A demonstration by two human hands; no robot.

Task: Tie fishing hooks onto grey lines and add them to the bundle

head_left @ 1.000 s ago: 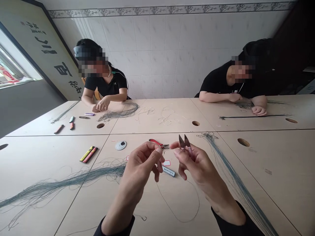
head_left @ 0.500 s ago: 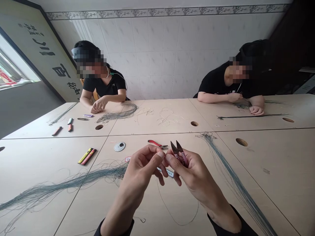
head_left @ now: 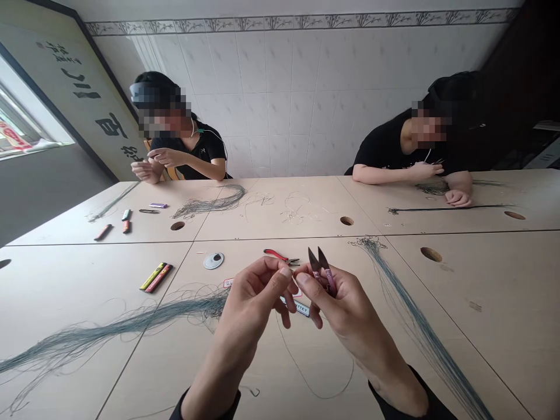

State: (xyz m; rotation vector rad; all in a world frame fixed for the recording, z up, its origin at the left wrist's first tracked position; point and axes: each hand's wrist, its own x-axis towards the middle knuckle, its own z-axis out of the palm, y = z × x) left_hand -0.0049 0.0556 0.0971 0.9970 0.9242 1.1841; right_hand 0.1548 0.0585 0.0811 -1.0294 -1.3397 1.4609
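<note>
Left hand [head_left: 259,291] and right hand [head_left: 340,298], the latter gripping snips [head_left: 328,279] towards eleven o'clock, are pinching something tiny [head_left: 293,273], seemingly aligning it, next needing steadiness.

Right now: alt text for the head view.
The right hand, holding dark-bladed snips, is close to the left hand above a pale table. One bundle of bluish strands lies to the left, a second bundle to the right; red-handled pliers lie beyond the hands. Two people sit opposite.
</note>
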